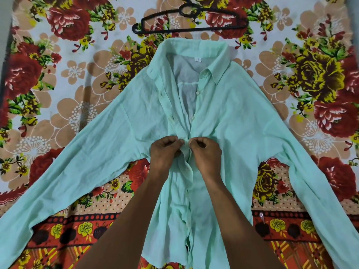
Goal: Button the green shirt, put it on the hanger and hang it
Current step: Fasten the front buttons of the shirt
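Observation:
A pale green shirt (242,121) lies flat on its back on a floral bedsheet, sleeves spread wide to both sides, collar pointing away from me. Its front gapes above my hands and shows the white inside; the two edges meet below them. My left hand (165,152) pinches the left front edge at mid-chest. My right hand (206,152) pinches the right edge with the buttons, fingertips almost touching the left hand's. Small white buttons run along the placket above and below my hands. A black plastic hanger (223,26) lies on the sheet beyond the collar.
The floral bedsheet (77,74) with red, yellow and tan flowers covers the whole surface. A small clear plastic scrap (261,216) lies by the shirt's right hem. Grey floor or wall shows at the far left edge.

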